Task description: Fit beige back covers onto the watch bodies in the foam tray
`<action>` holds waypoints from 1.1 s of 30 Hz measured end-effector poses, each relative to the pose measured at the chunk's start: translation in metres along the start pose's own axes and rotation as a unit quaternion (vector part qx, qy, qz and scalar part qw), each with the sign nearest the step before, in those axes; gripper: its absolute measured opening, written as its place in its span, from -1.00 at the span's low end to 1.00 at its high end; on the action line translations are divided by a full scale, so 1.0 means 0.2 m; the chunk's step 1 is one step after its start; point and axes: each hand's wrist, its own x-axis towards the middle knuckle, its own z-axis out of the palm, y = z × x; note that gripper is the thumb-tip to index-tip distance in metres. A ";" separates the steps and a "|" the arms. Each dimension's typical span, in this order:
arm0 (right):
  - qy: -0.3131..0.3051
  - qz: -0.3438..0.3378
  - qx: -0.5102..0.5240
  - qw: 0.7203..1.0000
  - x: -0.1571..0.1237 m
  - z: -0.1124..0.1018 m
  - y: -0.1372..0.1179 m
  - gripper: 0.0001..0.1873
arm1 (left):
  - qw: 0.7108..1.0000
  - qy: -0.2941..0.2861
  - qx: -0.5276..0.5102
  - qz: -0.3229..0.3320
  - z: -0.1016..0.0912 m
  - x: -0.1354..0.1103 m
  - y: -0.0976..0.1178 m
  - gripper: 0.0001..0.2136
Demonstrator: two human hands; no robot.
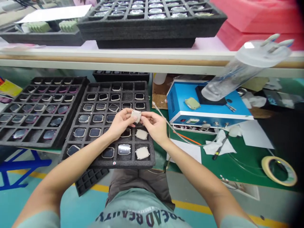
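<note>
Far L: black foam tray (28, 143) on the bench edge, most pockets holding dark glossy lenses. Just beside it sits a 2nd foam tray (149, 163) w/ framed lenses, plus two pale shells (142, 134) in its R column.

My left hand (121, 123) hovers over that 2nd tray, thumb and fingertips pinching the L edge of a small pale watch-case part (136, 116). My right hand (155, 126) pinches its R edge the same way, other fingers loosely curled. The part is up in the air between both hands, above the tray's upper R pockets. Its flat pale face is turned toward me, tilted a bit. It's near-square w/ rounded corners, so I can't tell a long axis.

R of my hands: green mat (237, 161) w/ paper sheets, then a blue control box (204, 107) w/ a clear cylinder (235, 74) leaning over it. Tape roll (279, 171) lies far R.

A shelf (142, 60) overhead carries more foam trays. The floor is teal w/ a yellow stripe.
</note>
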 end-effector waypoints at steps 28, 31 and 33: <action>-0.079 0.083 -0.314 0.942 0.03 -0.21 -0.13 -0.74 | 0.935 -0.142 0.317 0.069 -0.03 -0.06 0.02 -0.79; -0.026 0.114 -0.254 0.960 -0.08 -0.26 -0.13 -0.74 | 0.825 -0.197 0.517 0.114 0.01 -0.09 0.02 -0.84; 0.006 0.144 -0.218 0.965 -0.18 -0.29 -0.11 -0.74 | 0.779 -0.213 0.574 0.131 0.03 -0.10 0.02 -0.79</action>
